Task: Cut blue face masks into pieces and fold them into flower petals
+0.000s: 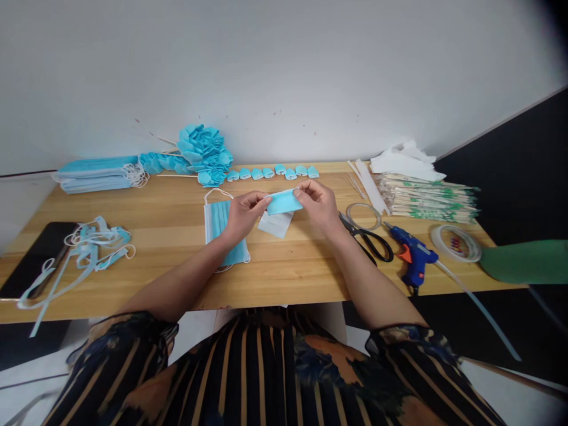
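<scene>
Between my two hands a small blue rectangle of mask fabric (284,202) is held up above the table. My left hand (247,214) pinches its left end between thumb and fingers. At the other end, my right hand (318,206) grips the top right corner the same way. Under the fabric lies a small white piece of material (276,225), partly covered. A pleated blue face mask (217,220) rests flat beneath my left hand and wrist, which hide part of it. Several small folded blue pieces (268,173) form a row behind my hands.
At the back left are stacked masks (97,174) and blue fabric flowers (204,151). A phone (38,254) and cut strips (91,248) lie left. Scissors (370,239), a blue glue gun (415,254), a tape roll (456,242) and packaged sticks (430,198) occupy the right.
</scene>
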Demonstrator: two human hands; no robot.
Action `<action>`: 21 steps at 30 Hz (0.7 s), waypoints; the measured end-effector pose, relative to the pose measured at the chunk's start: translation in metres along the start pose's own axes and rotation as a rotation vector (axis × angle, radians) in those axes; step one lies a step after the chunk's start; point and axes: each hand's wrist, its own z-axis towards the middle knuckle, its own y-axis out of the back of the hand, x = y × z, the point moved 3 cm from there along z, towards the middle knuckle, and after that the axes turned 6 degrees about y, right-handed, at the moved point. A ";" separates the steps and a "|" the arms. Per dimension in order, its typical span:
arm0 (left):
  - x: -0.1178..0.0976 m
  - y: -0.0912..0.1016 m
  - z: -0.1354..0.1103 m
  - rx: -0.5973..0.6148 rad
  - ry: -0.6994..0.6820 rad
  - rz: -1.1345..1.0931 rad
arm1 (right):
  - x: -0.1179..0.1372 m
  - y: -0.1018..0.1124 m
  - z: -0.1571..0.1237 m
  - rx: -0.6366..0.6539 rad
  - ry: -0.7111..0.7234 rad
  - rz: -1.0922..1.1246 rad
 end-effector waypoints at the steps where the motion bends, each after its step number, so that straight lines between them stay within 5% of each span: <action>1: -0.001 0.000 0.000 -0.003 -0.006 0.007 | -0.001 0.000 0.000 -0.002 0.002 -0.005; 10: 0.006 0.002 0.004 0.034 -0.017 0.089 | 0.009 0.001 0.000 -0.005 0.080 -0.138; 16: -0.006 -0.001 0.003 0.090 -0.321 0.338 | 0.020 -0.007 -0.004 0.135 0.251 -0.364; 21: -0.007 0.000 0.002 0.050 -0.367 0.315 | 0.022 -0.011 -0.005 0.196 0.235 -0.308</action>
